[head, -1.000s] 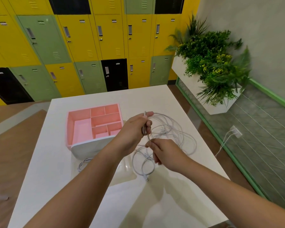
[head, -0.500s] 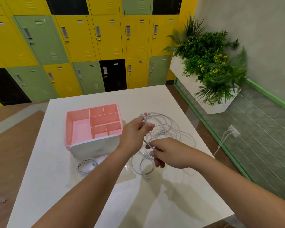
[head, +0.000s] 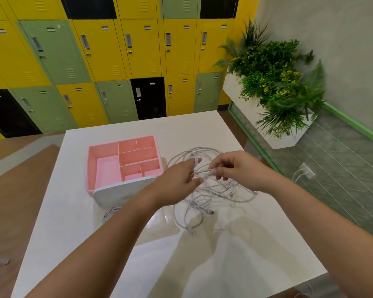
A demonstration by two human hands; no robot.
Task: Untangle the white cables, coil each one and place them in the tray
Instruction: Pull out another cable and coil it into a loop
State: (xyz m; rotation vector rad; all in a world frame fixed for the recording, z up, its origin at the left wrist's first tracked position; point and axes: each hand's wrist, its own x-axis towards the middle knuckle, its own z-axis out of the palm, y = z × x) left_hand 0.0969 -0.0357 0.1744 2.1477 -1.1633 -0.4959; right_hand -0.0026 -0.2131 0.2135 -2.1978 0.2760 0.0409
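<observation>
Right hand (head: 239,168) pinches a strand of the white cables (head: 205,190) between thumb and fingertips; left hand (head: 179,179), fingers loosely spread, hooks a loop beside it.

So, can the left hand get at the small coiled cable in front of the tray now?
Probably yes. The coiled cable lies on the table beside the left forearm, nothing on it. But the left hand is busy in the tangled cables.
</observation>
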